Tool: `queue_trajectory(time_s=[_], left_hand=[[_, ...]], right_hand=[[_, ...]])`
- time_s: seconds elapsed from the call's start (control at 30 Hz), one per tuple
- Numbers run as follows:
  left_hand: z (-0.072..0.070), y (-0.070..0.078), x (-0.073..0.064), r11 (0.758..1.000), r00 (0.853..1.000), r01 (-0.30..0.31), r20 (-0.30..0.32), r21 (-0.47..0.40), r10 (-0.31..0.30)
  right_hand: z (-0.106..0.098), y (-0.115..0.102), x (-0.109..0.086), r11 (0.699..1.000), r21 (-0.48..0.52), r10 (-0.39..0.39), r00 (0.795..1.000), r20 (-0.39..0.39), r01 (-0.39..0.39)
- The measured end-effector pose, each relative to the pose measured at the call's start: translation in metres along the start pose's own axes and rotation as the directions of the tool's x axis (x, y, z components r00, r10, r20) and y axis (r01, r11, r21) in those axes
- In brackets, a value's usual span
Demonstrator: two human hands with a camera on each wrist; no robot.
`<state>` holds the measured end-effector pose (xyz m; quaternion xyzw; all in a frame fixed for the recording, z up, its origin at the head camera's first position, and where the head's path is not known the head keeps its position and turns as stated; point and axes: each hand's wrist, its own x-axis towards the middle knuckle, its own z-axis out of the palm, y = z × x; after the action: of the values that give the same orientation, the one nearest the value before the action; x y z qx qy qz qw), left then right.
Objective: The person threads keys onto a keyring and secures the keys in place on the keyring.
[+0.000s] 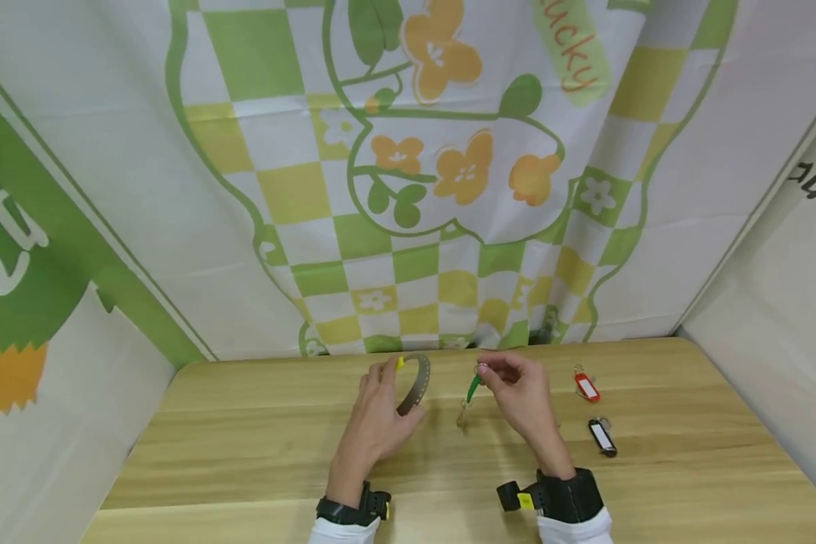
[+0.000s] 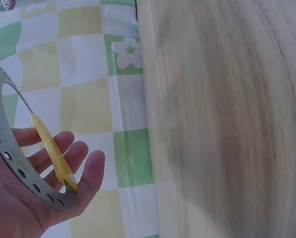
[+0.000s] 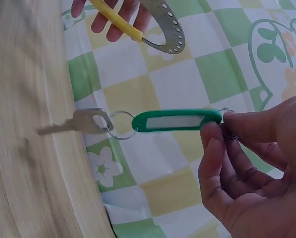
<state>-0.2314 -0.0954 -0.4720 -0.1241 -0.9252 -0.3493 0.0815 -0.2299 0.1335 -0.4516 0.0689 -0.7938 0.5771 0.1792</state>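
My left hand [image 1: 374, 423] holds a curved metal key hoop [image 1: 418, 387] with a row of holes along its flat band. A yellow sleeve [image 2: 54, 153] covers part of the hoop's thin wire, close to the fingers in the left wrist view. Between thumb and fingers, my right hand [image 1: 522, 397] pinches a small ring at one end of a green key tag [image 3: 175, 120] with a white label. From the tag's other end a metal key [image 3: 86, 120] hangs on a split ring, over the table. The two hands are apart, the hoop left of the tag.
On the wooden table [image 1: 258, 431], right of my right hand, lie a red key tag [image 1: 588, 388] and, nearer me, a black key tag [image 1: 602, 438]. A checked, flowered curtain [image 1: 415, 264] hangs behind the table's far edge, with printed cloth walls at both sides.
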Motion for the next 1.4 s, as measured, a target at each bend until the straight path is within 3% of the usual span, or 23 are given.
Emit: queue_trajectory(time_s=[0.27, 0.53, 0.8, 0.97, 1.17, 1.4], left_hand=[[-0.006, -0.005, -0.008, 0.995, 1.0, 0.023, -0.016, -0.098, -0.025], [-0.01, -0.003, -0.007, 0.986, 0.998, -0.02, -0.069, -0.164, 0.009], [-0.011, 0.001, -0.003, 0.979, 0.999, 0.035, -0.015, -0.203, -0.039], [-0.017, 0.003, -0.003, 0.976, 0.997, 0.075, 0.03, -0.204, -0.07], [-0.019, 0.002, -0.003, 0.98, 0.998, 0.067, 0.017, -0.189, -0.065], [-0.022, 0.002, -0.005, 0.976, 0.998, 0.064, -0.001, -0.209, -0.066]], right_hand=[[0.005, -0.003, -0.003, 0.999, 0.042, 0.017, 1.0, 0.009, -0.018], [0.011, -0.008, -0.003, 0.991, 0.132, 0.027, 0.999, -0.035, -0.022], [0.016, -0.01, -0.006, 0.994, 0.107, -0.02, 1.0, -0.021, 0.022], [0.017, -0.01, -0.007, 0.991, 0.136, -0.002, 1.0, -0.025, 0.005], [0.018, -0.01, -0.008, 0.994, 0.101, 0.031, 0.999, -0.033, -0.028], [0.022, -0.01, -0.007, 0.998, 0.032, -0.055, 0.997, -0.062, 0.057]])
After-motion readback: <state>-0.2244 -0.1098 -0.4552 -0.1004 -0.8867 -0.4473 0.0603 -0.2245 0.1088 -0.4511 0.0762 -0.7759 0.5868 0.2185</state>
